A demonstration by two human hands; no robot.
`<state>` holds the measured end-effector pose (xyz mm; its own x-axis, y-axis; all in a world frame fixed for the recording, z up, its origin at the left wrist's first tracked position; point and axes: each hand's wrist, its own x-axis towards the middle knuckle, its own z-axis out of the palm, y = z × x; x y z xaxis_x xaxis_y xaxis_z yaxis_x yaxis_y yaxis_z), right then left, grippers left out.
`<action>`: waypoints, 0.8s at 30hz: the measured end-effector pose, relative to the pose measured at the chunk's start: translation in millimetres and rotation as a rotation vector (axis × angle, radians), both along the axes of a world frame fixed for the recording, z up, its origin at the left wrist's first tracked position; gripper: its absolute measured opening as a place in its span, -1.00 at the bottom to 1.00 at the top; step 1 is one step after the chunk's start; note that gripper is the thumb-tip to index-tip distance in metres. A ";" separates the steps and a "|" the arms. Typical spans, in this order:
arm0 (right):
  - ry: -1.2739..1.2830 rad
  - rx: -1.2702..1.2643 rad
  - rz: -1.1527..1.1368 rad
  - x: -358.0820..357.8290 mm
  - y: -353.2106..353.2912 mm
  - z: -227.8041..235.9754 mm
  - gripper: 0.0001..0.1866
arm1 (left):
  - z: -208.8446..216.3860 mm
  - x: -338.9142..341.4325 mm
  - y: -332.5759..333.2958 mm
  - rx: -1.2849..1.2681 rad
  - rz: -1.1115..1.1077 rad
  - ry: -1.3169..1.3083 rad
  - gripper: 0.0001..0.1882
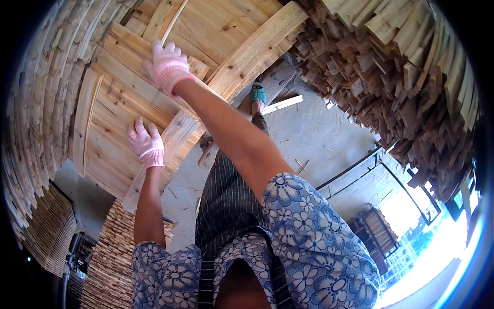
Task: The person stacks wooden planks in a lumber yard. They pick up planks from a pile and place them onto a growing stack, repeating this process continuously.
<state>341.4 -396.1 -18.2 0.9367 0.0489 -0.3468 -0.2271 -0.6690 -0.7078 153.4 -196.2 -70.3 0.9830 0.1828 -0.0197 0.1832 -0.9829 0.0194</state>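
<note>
In a pale pink knit glove, my left hand [146, 143] rests on a panel of light pine boards [110, 149], its fingers apart and nothing in them. My right hand [167, 67], in a matching glove, reaches farther across the wood. Its fingers are spread over the boards, close to the lower end of a narrow wooden strip [172, 20]. One plank [177, 131] lies across the panel just right of my left hand. A longer knotty plank [257, 46] runs along the right side of the boards. Another upright-looking slat [87, 121] sits at the panel's left side.
Tall stacks of thin wooden slats [41, 103] rise at the left. A big pile of slats [370, 87] fills the right. More stacked strips [121, 257] stand by my left elbow. My foot in a green sandal [258, 93] is on the concrete floor [293, 129], near a loose stick [283, 104].
</note>
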 end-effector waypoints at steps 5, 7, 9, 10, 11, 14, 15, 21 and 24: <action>0.102 0.256 -0.137 -178.3 -112.2 26.1 -0.49 | -3.7 1.1 11.6 0.060 0.116 0.135 -0.47; 0.126 0.091 -0.279 -274.7 -193.2 16.0 -0.48 | 1.8 10.8 0.8 0.077 0.119 0.228 -0.45; 0.193 -0.117 -0.576 -359.4 -283.9 38.6 -0.46 | -3.9 27.2 8.5 0.012 0.126 0.320 -0.37; 0.159 -0.188 -0.733 -391.2 -329.1 64.6 -0.48 | -8.4 38.8 20.4 -0.091 0.136 0.363 -0.32; 0.094 -0.285 -0.886 -414.8 -369.8 99.5 -0.52 | -9.1 52.3 27.6 -0.213 0.143 0.406 -0.26; -0.277 -0.286 -1.377 -480.0 -484.4 193.4 -0.56 | 12.1 107.1 -16.9 -0.348 0.013 0.465 -0.20; -0.379 -0.310 -1.427 -484.1 -509.1 231.7 -0.56 | 23.9 115.8 -57.6 -0.377 -0.051 0.430 -0.21; -0.632 -0.376 -1.422 -456.6 -616.0 360.4 -0.50 | 255.8 115.7 -412.6 -0.963 -1.003 0.383 -0.35; -0.631 -0.756 -1.305 -398.4 -645.2 390.9 -0.44 | 356.5 137.9 -553.9 -1.261 -1.203 0.280 -0.34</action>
<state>-57.0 -1041.2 372.8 0.1983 -0.8373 0.5095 -0.7024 -0.4839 -0.5219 291.2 -750.1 286.2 0.4917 -0.8313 0.2591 -0.4341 0.0239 0.9006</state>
